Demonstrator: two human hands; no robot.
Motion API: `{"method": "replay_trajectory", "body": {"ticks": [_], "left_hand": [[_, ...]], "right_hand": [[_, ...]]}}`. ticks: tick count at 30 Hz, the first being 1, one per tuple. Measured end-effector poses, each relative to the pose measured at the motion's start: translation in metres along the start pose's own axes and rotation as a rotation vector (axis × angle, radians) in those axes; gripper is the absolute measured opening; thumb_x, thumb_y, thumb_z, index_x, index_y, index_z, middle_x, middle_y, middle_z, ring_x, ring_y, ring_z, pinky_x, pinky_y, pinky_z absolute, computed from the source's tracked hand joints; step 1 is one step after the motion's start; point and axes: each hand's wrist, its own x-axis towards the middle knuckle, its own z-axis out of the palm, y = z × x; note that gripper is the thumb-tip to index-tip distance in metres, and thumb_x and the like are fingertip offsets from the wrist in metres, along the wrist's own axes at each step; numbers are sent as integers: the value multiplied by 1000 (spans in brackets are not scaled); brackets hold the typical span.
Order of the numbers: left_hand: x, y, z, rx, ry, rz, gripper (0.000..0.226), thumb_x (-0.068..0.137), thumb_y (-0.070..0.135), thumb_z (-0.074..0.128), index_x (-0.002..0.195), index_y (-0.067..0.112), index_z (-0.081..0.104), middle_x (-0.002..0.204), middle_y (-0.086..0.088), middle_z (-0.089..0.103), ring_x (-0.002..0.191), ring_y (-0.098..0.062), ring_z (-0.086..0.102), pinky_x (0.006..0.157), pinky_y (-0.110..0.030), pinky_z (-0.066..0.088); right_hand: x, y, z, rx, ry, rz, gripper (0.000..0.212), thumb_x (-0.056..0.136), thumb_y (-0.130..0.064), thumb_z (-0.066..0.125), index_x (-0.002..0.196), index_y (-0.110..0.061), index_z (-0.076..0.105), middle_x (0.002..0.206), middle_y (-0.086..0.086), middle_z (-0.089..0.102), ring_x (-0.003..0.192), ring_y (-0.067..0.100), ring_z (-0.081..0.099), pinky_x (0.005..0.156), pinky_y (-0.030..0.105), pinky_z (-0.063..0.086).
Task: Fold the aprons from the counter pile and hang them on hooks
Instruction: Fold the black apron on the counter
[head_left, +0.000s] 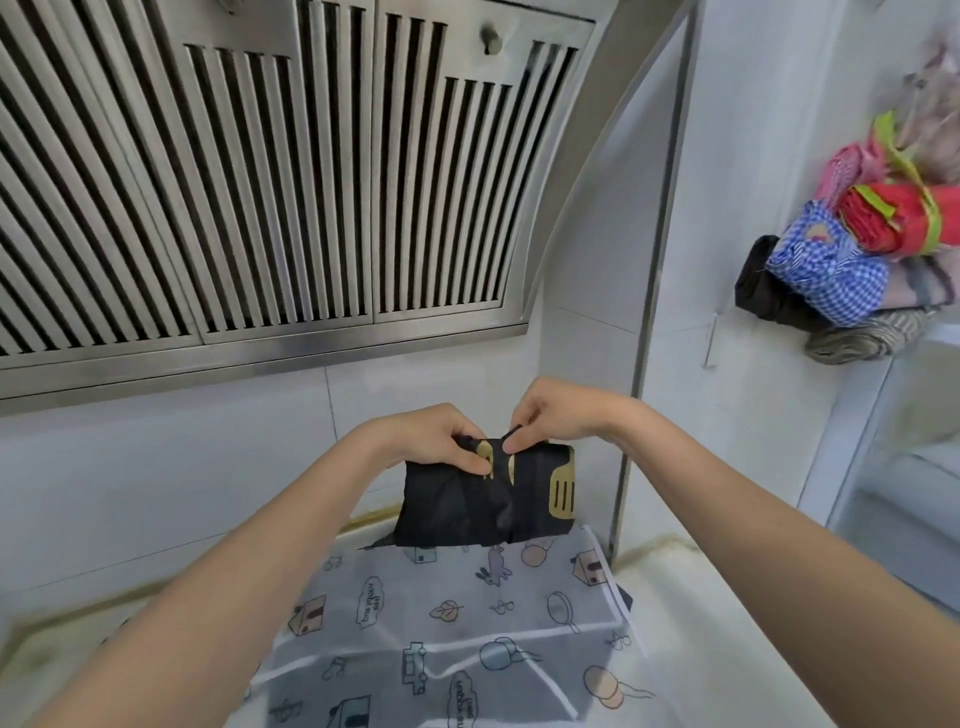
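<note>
Aprons wait in a pile at the near edge of the table (670, 571), the topmost a pale printed apron (467, 623) spread flat between the person's forearms, its pattern of houses, leaves and pans facing up. Just beyond it, toward the far edge of the table, a black apron (467, 509) with gold kitchen-tool motifs is held up as a compact folded bundle, its lower edge touching or just above the pale one; which of the two cannot be told. The left hand (431, 441) grips the bundle's upper left corner, thumb across the front and fingers curled behind. The right hand (556, 415) pinches the top edge beside it, thumb and forefinger closed on a small peak of cloth. Both grips are clamped on the fabric, the hands almost touching at the top centre, so the bundle hangs straight below them with its long axis running left to right. Neither hand is clearly the nearer. The coming move likely turns on keeping that top edge gathered while the fold is tightened or a loop is found for hanging; letting go on either side could let the layers fall open. Past the table's far right corner, coloured folded cloths (857, 260) are bunched against the white wall, and a steel range hood (260, 182) fills the upper left.
</note>
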Motion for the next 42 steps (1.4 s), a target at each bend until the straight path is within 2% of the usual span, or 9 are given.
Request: {"method": "replay_trajectory", "body": {"ticks": [4, 8, 11, 14, 20, 24, 29, 37, 42], "left_hand": [[30, 30, 19, 112, -53, 108, 3, 88, 16, 65, 86, 15, 68, 69, 12, 59, 64, 0, 52, 65, -12, 41], [52, 60, 29, 177, -63, 177, 14, 87, 18, 65, 75, 11, 62, 67, 6, 52, 64, -6, 47, 65, -21, 37], [65, 71, 34, 168, -90, 180, 18, 88, 19, 64, 71, 15, 61, 75, 1, 56, 71, -10, 52, 73, -26, 40], [81, 86, 43, 141, -85, 210, 16, 88, 22, 64, 74, 30, 59, 99, 0, 59, 94, -17, 53, 89, -32, 43], [112, 144, 49, -55, -79, 249, 8, 91, 18, 60, 98, 17, 63, 95, 6, 58, 87, -4, 55, 79, -15, 44], [151, 204, 58, -86, -69, 312, 18, 89, 16, 63, 106, 8, 64, 112, -11, 64, 107, -22, 60, 99, -34, 43], [197, 309, 46, -168, -32, 412, 45, 85, 14, 68, 120, 39, 53, 126, 9, 53, 96, -2, 63, 83, -20, 50], [252, 420, 41, -423, 261, 487, 35, 89, 20, 62, 122, 17, 52, 113, -5, 64, 95, -15, 67, 79, -27, 56], [276, 443, 26, -488, 743, 505, 24, 84, 16, 68, 104, 24, 56, 105, -3, 65, 99, -23, 63, 87, -40, 54]], "right_hand": [[-19, 20, -4, 186, 184, 48, 21, 91, -17, 61, 90, 1, 72, 75, 9, 63, 64, 12, 51, 65, 24, 43], [-21, 35, 4, -78, 514, 106, 24, 94, -21, 52, 87, -11, 72, 73, 3, 65, 75, 21, 59, 67, 30, 44], [-31, 45, 5, 522, 717, 200, 19, 90, -5, 49, 99, -12, 64, 64, 3, 65, 65, 15, 61, 72, 30, 50], [-48, 53, -13, 1107, 678, 64, 24, 85, 7, 46, 98, -8, 59, 70, 13, 68, 63, 19, 63, 65, 29, 55], [-62, 112, -46, -21, 671, -43, 31, 91, -8, 41, 112, -16, 61, 112, 4, 66, 104, 21, 59, 91, 36, 47], [-86, 170, -92, -201, 782, -98, 31, 93, -22, 37, 118, -22, 57, 109, 3, 66, 101, 23, 59, 80, 34, 44], [-128, 266, -200, -104, 1124, -85, 32, 88, -21, 36, 96, -10, 66, 82, 8, 71, 80, 27, 64, 74, 39, 46], [-152, 314, -341, 17, 1301, -119, 23, 95, -8, 37, 94, -9, 60, 87, 9, 69, 85, 22, 63, 78, 33, 47], [-135, 302, -382, 264, 1284, -294, 15, 97, -8, 31, 106, -11, 42, 95, 5, 67, 80, 11, 58, 67, 21, 44]]}}
